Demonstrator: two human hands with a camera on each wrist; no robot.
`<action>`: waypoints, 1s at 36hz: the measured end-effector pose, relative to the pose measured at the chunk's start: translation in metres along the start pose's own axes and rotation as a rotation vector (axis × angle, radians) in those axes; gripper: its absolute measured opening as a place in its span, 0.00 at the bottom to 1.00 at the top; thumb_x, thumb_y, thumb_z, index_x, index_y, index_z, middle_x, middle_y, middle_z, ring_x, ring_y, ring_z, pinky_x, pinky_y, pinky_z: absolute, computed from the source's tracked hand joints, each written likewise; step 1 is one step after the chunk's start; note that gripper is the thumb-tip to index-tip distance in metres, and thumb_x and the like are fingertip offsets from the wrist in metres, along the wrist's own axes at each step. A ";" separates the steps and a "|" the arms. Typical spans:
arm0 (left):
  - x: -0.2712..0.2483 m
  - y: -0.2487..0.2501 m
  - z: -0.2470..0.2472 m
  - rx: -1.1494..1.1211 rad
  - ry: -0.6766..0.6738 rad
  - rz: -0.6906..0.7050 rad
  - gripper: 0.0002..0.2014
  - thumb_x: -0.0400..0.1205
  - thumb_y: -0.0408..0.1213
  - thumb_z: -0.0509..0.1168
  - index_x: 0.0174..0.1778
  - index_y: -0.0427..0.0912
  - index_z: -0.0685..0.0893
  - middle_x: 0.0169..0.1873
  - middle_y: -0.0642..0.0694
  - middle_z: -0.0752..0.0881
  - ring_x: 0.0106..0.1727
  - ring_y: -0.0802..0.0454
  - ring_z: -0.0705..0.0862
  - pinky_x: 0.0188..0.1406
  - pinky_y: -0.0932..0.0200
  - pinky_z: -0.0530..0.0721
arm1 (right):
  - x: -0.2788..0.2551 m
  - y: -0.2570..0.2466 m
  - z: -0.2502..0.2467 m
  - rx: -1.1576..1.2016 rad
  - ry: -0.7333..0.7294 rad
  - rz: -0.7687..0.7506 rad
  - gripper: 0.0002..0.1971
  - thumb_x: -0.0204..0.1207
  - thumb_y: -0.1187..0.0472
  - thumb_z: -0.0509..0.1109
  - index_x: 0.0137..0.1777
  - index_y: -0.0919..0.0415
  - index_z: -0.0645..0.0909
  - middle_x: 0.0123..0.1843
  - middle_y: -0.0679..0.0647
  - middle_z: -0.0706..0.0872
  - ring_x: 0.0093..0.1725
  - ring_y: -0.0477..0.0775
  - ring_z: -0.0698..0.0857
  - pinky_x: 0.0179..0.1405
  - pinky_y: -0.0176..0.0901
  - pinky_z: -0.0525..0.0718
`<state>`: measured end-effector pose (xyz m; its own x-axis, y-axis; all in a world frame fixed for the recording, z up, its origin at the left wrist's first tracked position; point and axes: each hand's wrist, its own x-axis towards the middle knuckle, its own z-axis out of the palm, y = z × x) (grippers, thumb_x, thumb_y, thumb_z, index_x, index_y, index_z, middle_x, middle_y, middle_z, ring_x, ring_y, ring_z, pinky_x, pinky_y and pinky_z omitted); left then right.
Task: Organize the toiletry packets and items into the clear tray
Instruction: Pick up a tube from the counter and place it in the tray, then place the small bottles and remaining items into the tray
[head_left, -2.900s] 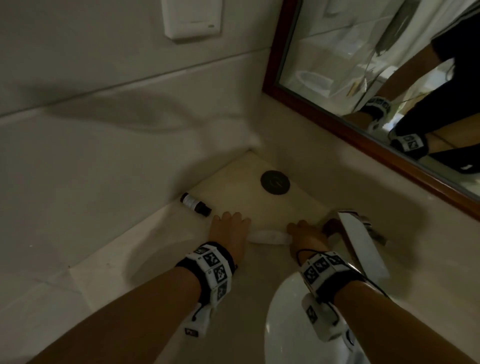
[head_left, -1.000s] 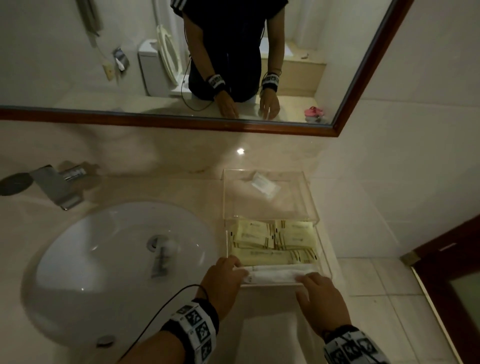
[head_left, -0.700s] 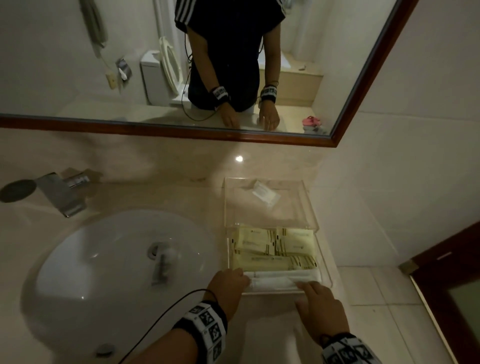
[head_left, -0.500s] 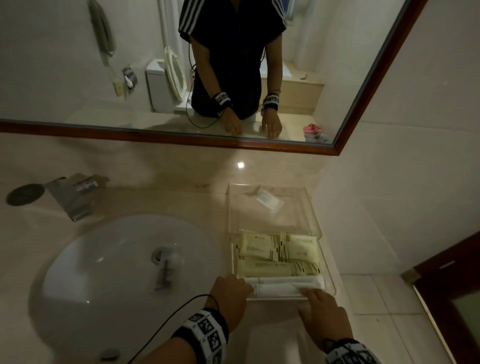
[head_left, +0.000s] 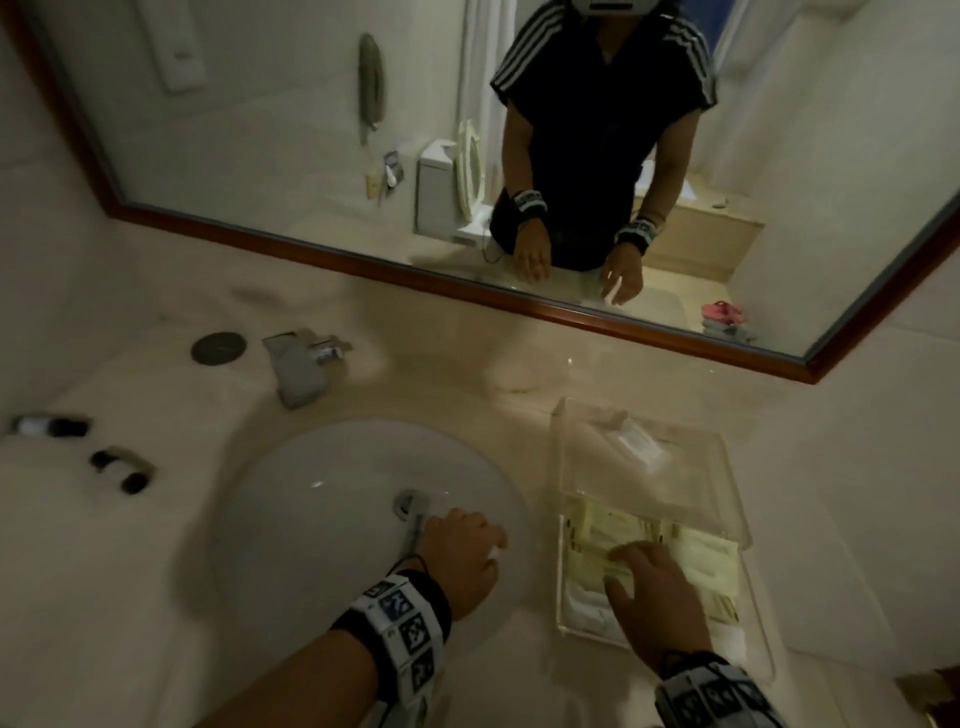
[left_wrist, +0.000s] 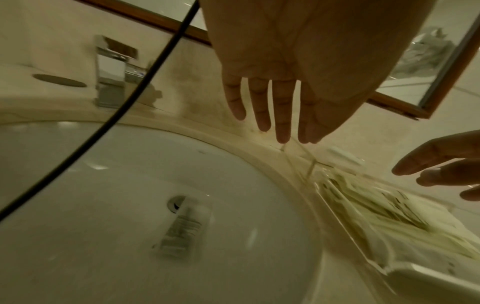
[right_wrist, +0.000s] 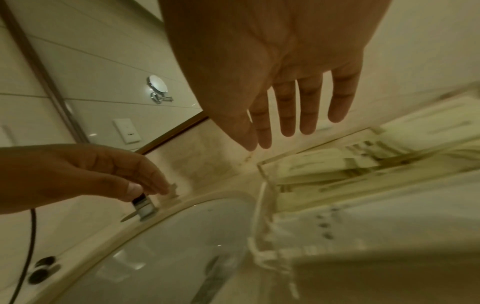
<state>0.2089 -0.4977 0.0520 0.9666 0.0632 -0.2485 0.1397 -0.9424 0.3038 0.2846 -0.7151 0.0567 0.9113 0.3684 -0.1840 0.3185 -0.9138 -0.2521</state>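
Observation:
The clear tray (head_left: 727, 467) stands on the counter right of the sink. Yellow packets (head_left: 701, 561) fill its middle part, a white wrapped item (head_left: 584, 608) lies at its near end, and a small white sachet (head_left: 639, 447) lies at its far end. My right hand (head_left: 628, 561) hovers over the packets with straight fingers (right_wrist: 285, 115), holding nothing. My left hand (head_left: 488, 540) is over the sink basin, fingers (left_wrist: 283, 115) straight and empty. A small labelled bottle (left_wrist: 184, 226) lies in the basin by the drain. Two dark-capped little bottles (head_left: 52, 426) (head_left: 122, 467) lie on the counter at far left.
The white sink basin (head_left: 311, 519) takes up the counter's middle, with a chrome faucet (head_left: 301, 364) and a dark round disc (head_left: 218, 347) behind it. A wood-framed mirror (head_left: 519, 299) runs along the back wall. A black cable (left_wrist: 116, 102) hangs from my left wrist.
Both hands have left the tray's near edge. The left hand moved left over the sink; the right hand moved forward over the yellow packets. The view swung left, showing the bottles.

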 end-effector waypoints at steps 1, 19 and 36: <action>-0.004 -0.008 -0.004 -0.008 0.017 -0.016 0.17 0.85 0.43 0.54 0.70 0.51 0.75 0.70 0.48 0.77 0.70 0.45 0.73 0.73 0.47 0.70 | 0.003 -0.010 0.000 0.002 -0.014 -0.018 0.16 0.79 0.50 0.64 0.65 0.49 0.78 0.69 0.47 0.74 0.65 0.50 0.78 0.63 0.42 0.77; -0.080 -0.150 -0.036 -0.128 0.114 -0.366 0.16 0.85 0.44 0.54 0.69 0.52 0.74 0.71 0.50 0.74 0.73 0.46 0.70 0.73 0.49 0.68 | 0.043 -0.179 0.029 -0.060 -0.186 -0.348 0.14 0.79 0.48 0.62 0.64 0.44 0.76 0.70 0.46 0.72 0.64 0.50 0.79 0.67 0.42 0.76; -0.155 -0.299 -0.057 -0.249 0.174 -0.710 0.16 0.86 0.45 0.54 0.70 0.52 0.73 0.72 0.48 0.73 0.73 0.43 0.71 0.75 0.46 0.68 | 0.058 -0.356 0.106 -0.017 -0.354 -0.599 0.13 0.79 0.52 0.63 0.63 0.47 0.76 0.70 0.47 0.71 0.64 0.51 0.79 0.67 0.48 0.77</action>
<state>0.0297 -0.2069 0.0517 0.6439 0.6955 -0.3188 0.7634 -0.5562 0.3284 0.1960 -0.3499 0.0347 0.4386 0.8409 -0.3172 0.7465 -0.5374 -0.3925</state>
